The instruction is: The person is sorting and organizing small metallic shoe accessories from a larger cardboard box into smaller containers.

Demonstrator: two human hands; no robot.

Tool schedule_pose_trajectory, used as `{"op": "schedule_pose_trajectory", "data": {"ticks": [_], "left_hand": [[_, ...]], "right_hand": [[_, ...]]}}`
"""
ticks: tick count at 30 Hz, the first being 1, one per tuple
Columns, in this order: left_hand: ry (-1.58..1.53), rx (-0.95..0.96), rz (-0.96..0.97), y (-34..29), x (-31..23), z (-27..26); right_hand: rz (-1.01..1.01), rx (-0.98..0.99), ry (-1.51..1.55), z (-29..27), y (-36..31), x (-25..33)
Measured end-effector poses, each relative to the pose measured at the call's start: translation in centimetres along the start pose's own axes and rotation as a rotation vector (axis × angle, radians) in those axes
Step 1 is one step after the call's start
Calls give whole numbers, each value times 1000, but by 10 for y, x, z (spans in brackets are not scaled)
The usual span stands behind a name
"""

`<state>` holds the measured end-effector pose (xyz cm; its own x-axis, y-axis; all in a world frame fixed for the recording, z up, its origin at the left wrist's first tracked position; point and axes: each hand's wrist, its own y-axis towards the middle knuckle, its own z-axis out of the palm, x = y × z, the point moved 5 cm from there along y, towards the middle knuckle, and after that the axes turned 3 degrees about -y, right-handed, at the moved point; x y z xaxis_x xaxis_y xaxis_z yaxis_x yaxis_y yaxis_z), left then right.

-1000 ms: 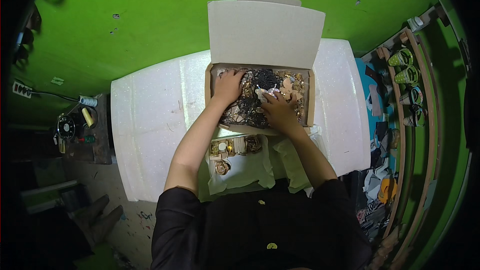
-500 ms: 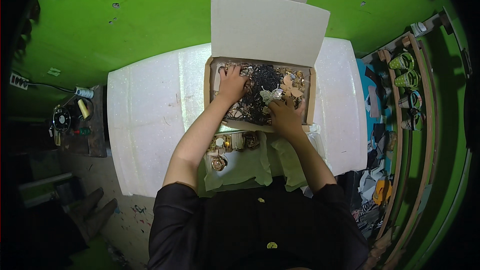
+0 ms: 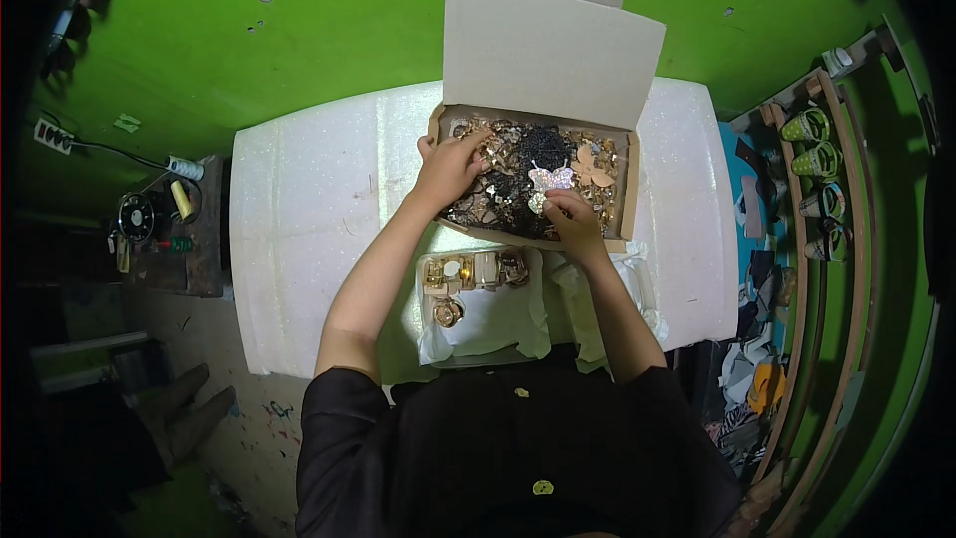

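Observation:
An open cardboard box (image 3: pixel 631 189) on the table holds many small shiny gold and dark pieces, with a mass of black beads in the middle. My right hand (image 3: pixel 578 226) pinches a glittery silver butterfly ornament (image 3: pixel 551 177) over the box's front right part. Beside it lies a peach butterfly ornament (image 3: pixel 596 169). At the box's left side, my left hand (image 3: pixel 448 175) has finger and thumb brought together at the gold pieces; what lies between the fingertips is too small to name. Another finger of this hand rests by the left rim.
Nearer me, a paper-lined tray (image 3: pixel 480 324) holds several gold items, with crumpled pale paper (image 3: pixel 578 314) beside it. The box lid (image 3: pixel 553 55) stands up toward the green wall. Thread spools (image 3: pixel 180 199) are on a side stand at left; a wooden shoe rack (image 3: pixel 851 269) stands at right.
My right hand has taken hold of the silver butterfly and turned it so it glitters. My left hand has shifted lower along the box's left side. The whole view has moved slightly.

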<state>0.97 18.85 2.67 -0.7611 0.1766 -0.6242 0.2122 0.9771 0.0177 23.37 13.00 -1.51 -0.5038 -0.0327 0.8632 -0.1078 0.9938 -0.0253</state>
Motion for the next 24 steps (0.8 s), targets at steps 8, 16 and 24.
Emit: {"op": "schedule_pose_trajectory", "data": {"ticks": [8, 16, 24], "left_hand": [[-86, -209, 174, -71, -48, -44], [-6, -534, 417, -179, -93, -51], [-132, -524, 329, -227, -88, -41]], "right_hand": [[71, 156, 439, -20, -40, 48], [172, 452, 1121, 18, -105, 86], [156, 440, 947, 35, -137, 104]]}}
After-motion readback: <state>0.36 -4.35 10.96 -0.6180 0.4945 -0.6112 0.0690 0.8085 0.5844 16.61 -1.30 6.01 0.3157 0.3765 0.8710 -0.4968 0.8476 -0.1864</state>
